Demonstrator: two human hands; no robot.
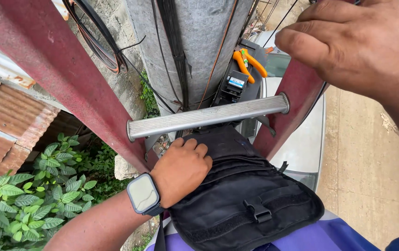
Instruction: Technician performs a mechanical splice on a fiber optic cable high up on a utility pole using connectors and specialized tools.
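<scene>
I look down from a red ladder (65, 79) that leans on a grey concrete pole (195, 42). My left hand (181, 169), with a square watch (143, 194) on the wrist, rests on the top of a black tool bag (250, 204) at my waist, fingers curled at its opening; whether it holds anything is hidden. My right hand (353, 44) is raised at the top right by the ladder's right rail (297, 93), fingers closed together. A small dark end shows above it, but I cannot tell what it is.
A ribbed metal rung (209, 116) crosses just above the bag. Behind it a black pouch holds orange-handled pliers (248, 65) and a small black device (234, 86). Black cables (176, 51) run down the pole. Rusty roofing (4, 121), green plants (27, 195) and concrete ground (366, 162) lie below.
</scene>
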